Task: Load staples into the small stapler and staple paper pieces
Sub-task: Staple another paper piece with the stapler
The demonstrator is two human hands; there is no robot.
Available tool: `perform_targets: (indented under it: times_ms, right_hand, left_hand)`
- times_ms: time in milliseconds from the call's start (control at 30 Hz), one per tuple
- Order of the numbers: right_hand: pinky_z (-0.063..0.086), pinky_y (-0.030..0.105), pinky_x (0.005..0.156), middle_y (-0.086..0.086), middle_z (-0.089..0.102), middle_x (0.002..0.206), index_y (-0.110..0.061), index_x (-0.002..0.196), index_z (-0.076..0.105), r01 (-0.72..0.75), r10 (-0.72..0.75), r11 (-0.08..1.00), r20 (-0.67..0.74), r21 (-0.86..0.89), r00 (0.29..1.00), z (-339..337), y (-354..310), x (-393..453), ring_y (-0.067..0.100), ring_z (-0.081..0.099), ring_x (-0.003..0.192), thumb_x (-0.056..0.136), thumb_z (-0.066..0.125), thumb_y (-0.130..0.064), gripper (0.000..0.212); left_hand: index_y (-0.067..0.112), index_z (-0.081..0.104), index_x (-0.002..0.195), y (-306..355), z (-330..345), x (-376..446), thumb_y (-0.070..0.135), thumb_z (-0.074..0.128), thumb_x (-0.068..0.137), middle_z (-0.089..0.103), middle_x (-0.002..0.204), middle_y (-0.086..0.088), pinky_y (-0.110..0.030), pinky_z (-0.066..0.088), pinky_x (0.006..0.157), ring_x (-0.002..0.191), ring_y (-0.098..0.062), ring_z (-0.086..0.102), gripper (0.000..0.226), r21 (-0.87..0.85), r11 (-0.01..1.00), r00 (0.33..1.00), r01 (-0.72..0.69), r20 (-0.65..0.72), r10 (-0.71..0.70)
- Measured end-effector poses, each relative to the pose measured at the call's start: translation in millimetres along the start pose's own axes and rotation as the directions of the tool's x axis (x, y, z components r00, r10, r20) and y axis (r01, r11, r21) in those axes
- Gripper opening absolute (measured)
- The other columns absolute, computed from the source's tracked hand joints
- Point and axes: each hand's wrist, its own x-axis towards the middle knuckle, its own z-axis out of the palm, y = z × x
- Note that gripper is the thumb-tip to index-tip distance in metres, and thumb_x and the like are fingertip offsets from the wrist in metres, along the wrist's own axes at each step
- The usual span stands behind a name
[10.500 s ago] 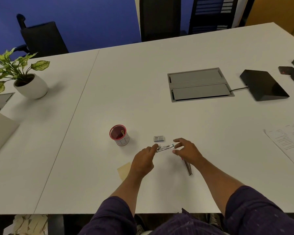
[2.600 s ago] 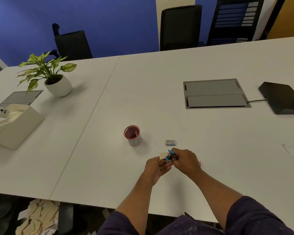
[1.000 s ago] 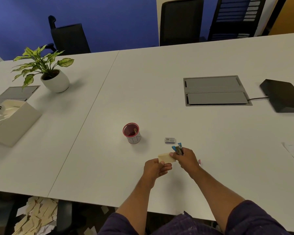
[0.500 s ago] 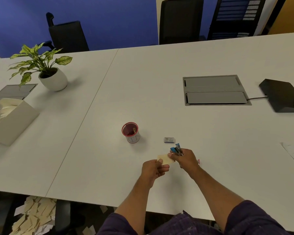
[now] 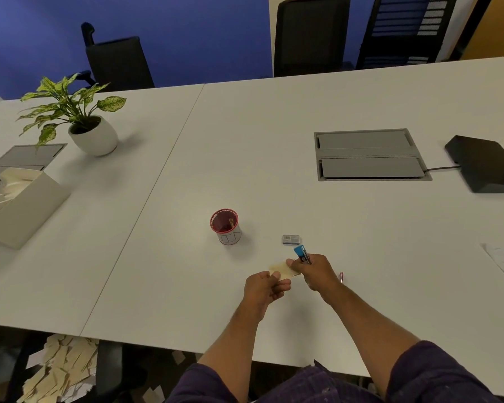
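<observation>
Stapler [image 5: 302,253] half hidden in right hand [image 5: 314,270] grip; left hand [image 5: 264,289] pinches paper piece [image 5: 281,269].

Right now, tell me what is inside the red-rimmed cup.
The red-rimmed cup shows a dark red interior with one small tan piece leaning against the inner wall. Its wall hides the near part of the bottom.

Two hands, left hand [image 5: 266,287] and right hand [image 5: 314,270], are sharing one paper piece [image 5: 280,269] and one stapler [image 5: 301,253]; beyond them one staple box [image 5: 291,239] and one cup [image 5: 226,226] are sitting.
</observation>
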Motion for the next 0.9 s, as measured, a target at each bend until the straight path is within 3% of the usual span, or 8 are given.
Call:
perform_targets:
  times_ms: [100,233,433,533,667,767,900]
  right_hand:
    - [0.034,0.026,0.048,0.002,0.047,0.064,-0.012,0.079,0.059,-0.011,0.011,1.0,0.003,-0.003,1.0,4.2,1.6,-0.6,0.015,0.039,0.052,0.09,0.073,-0.036,0.03]
    - [0.038,0.027,0.051,0.004,0.056,0.07,-0.003,0.097,0.068,-0.015,0.015,1.0,-0.01,-0.004,1.0,4.9,-0.7,2.6,0.015,0.045,0.055,0.092,0.072,-0.024,0.022]
    - [0.041,0.028,0.054,0.002,0.061,0.071,-0.01,0.09,0.07,0.019,-0.018,0.998,0.012,-0.059,1.0,1.6,-3.7,4.3,0.014,0.05,0.057,0.088,0.075,-0.021,0.013]
    - [0.04,0.026,0.054,0.0,0.057,0.067,-0.013,0.082,0.066,0.027,-0.025,0.997,0.038,-0.068,0.999,1.0,-2.5,2.5,0.013,0.048,0.056,0.087,0.076,-0.021,0.014]
    - [0.041,0.03,0.059,0.003,0.058,0.069,-0.005,0.085,0.067,0.073,-0.075,0.995,-0.029,-0.07,0.997,5.2,1.0,2.3,0.016,0.05,0.061,0.085,0.079,-0.031,0.028]
    - [0.041,0.026,0.056,0.003,0.063,0.075,-0.01,0.091,0.067,0.078,-0.086,0.994,-0.102,-0.078,0.991,5.5,1.1,2.6,0.015,0.054,0.063,0.084,0.078,-0.041,0.034]
    - [0.038,0.023,0.046,0.004,0.063,0.067,-0.008,0.086,0.067,0.023,-0.023,1.0,-0.031,-0.019,0.999,2.7,-0.9,0.2,0.013,0.048,0.052,0.087,0.072,-0.049,0.041]
  left_hand:
    - [0.002,0.061,0.118,-0.3,2.7,0.9,0.014,0.053,0.102,0.077,0.092,-0.016,-0.031,0.058,0.074,0.08,-0.023,0.075,0.022,0.042,0.999,1.0,0.006,-0.013,-0.005]
    - [0.007,0.062,0.111,2.7,6.6,0.5,0.013,0.05,0.103,0.077,0.092,-0.015,-0.033,0.059,0.079,0.083,-0.026,0.075,0.016,0.053,0.999,1.0,0.013,-0.002,-0.013]
    - [0.006,0.062,0.112,4.2,8.1,1.8,0.019,0.063,0.097,0.076,0.093,-0.018,-0.035,0.058,0.075,0.082,-0.027,0.074,0.02,-0.044,0.999,1.0,0.021,-0.017,-0.022]
    - [0.005,0.063,0.115,2.7,8.7,5.2,0.019,0.064,0.096,0.076,0.09,-0.016,-0.032,0.057,0.071,0.075,-0.023,0.073,0.024,-0.008,1.0,0.998,-0.021,-0.066,0.021]
    - [0.01,0.064,0.109,4.9,9.1,7.5,0.017,0.063,0.097,0.076,0.084,-0.012,-0.028,0.057,0.067,0.066,-0.019,0.071,0.014,0.055,0.996,0.99,-0.073,-0.113,0.079]
    - [0.017,0.065,0.1,7.7,7.3,6.7,0.016,0.062,0.097,0.076,0.077,-0.007,-0.027,0.056,0.065,0.062,-0.016,0.069,0.004,0.083,0.987,0.984,-0.134,-0.104,0.143]
    - [0.02,0.064,0.099,9.3,4.9,8.3,0.018,0.063,0.096,0.076,0.079,-0.004,-0.027,0.055,0.067,0.063,-0.015,0.07,0.004,0.103,0.982,0.983,-0.155,-0.079,0.164]
